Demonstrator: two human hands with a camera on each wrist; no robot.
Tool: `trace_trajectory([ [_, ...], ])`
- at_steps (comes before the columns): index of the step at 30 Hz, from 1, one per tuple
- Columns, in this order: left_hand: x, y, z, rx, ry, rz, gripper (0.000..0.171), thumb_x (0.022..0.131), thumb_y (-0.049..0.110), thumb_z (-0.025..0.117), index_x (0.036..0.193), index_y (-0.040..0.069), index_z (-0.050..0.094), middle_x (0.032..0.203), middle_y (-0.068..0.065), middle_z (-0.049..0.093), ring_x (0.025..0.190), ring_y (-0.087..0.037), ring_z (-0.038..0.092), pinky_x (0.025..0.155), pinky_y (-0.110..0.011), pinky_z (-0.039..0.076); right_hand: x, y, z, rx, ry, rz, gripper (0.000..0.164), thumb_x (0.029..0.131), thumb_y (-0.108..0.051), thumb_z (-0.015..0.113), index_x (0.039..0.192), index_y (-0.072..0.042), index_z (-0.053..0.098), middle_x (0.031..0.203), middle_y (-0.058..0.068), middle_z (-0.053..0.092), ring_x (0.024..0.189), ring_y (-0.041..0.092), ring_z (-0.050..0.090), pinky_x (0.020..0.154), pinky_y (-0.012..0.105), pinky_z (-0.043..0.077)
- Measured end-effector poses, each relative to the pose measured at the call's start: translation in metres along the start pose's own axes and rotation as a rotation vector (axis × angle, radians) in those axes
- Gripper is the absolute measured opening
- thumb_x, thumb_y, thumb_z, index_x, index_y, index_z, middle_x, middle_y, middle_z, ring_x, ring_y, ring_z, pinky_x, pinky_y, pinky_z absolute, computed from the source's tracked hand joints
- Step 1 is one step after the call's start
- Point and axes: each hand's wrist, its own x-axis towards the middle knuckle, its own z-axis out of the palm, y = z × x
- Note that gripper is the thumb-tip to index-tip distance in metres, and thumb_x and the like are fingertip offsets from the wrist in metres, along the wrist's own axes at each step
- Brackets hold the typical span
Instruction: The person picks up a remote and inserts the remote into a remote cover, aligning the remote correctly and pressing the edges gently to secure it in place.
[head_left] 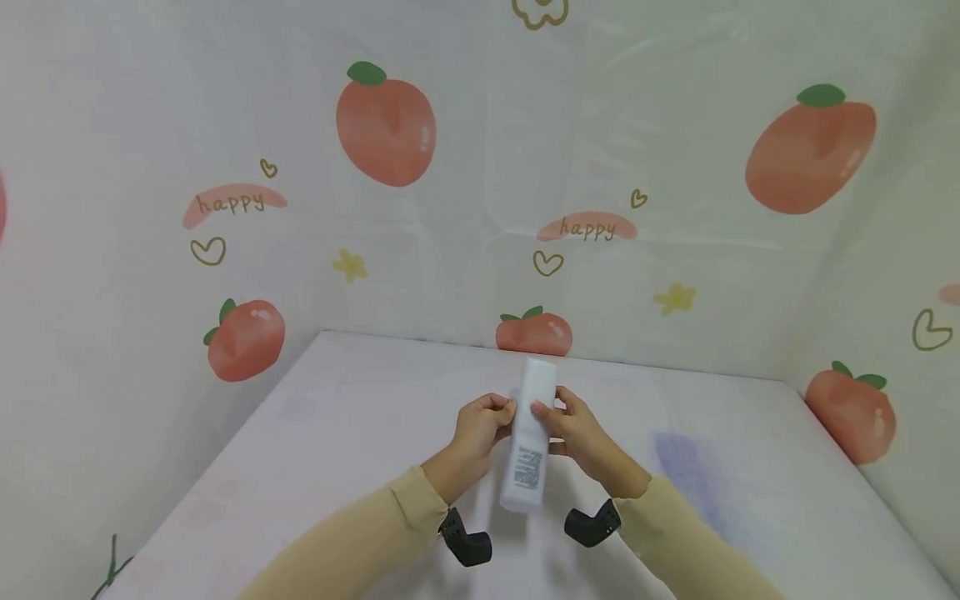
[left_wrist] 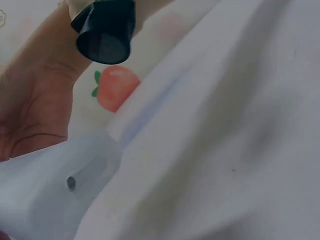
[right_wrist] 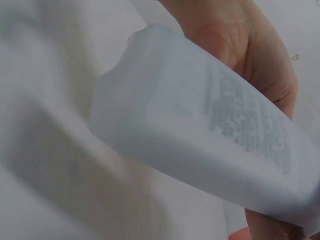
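1. White box (head_left: pixel 529 429) held up abv table (head_left: pixel 375 433), btwn both hands, tilted; small print (head_left: pixel 528 468) nr its lower end.
2. L hand (head_left: pixel 477 429): fingers curled, gripping box's L edge.
3. R hand (head_left: pixel 579 429): clamped on box's R side, thumb on front face.

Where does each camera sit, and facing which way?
Head: on the head, facing forward and down at an oblong white item with grey print; shows left hand, right hand, beige sleeves.
Left wrist: on that wrist, facing across the item; right hand and black cylindrical wrist camera show.
Right wrist: on that wrist, facing the item's printed side; likely left hand shows.
Shared: head and right wrist both show the print.
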Motion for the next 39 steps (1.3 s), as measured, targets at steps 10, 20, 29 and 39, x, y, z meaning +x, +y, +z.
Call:
trace_trajectory([
  [10,0.003,0.008,-0.002,0.106,0.051,0.002,0.009,0.088,0.001,0.066,0.079,-0.001,0.064,0.077,0.0,0.057,0.065,-0.011,0.054,0.063,-0.022,0.051,-0.003,0.003,0.01,-0.046,0.037,0.014,0.05,0.099,-0.022,0.054,0.137,0.003,0.032,0.116,0.024,0.059,0.092,0.024,0.066,0.085,0.053,0.054],
  [20,0.017,0.013,-0.002,0.112,0.064,-0.005,0.009,0.086,-0.003,0.063,0.077,0.0,0.065,0.073,-0.001,0.055,0.064,-0.011,0.053,0.061,-0.022,0.051,-0.002,-0.001,0.012,-0.087,0.028,-0.024,0.049,0.1,-0.022,0.055,0.136,0.004,0.033,0.117,0.027,0.058,0.097,0.03,0.066,0.086,0.055,0.054],
  [29,0.021,0.027,-0.001,0.075,-0.041,-0.071,0.006,0.092,0.004,0.062,0.087,0.002,0.063,0.08,-0.001,0.056,0.072,-0.012,0.055,0.068,-0.021,0.052,0.009,-0.018,-0.003,-0.064,0.01,-0.053,0.05,0.1,-0.024,0.055,0.138,0.002,0.034,0.12,0.025,0.058,0.096,0.024,0.065,0.09,0.055,0.052],
  [39,0.011,0.039,-0.009,0.289,-0.226,0.136,0.035,0.094,0.017,0.064,0.126,0.013,0.052,0.104,-0.011,0.061,0.086,-0.018,0.064,0.085,-0.039,0.057,0.011,-0.02,-0.013,-0.056,0.026,-0.087,0.056,0.098,-0.023,0.058,0.145,-0.006,0.034,0.124,0.023,0.059,0.094,0.02,0.065,0.087,0.048,0.055],
])
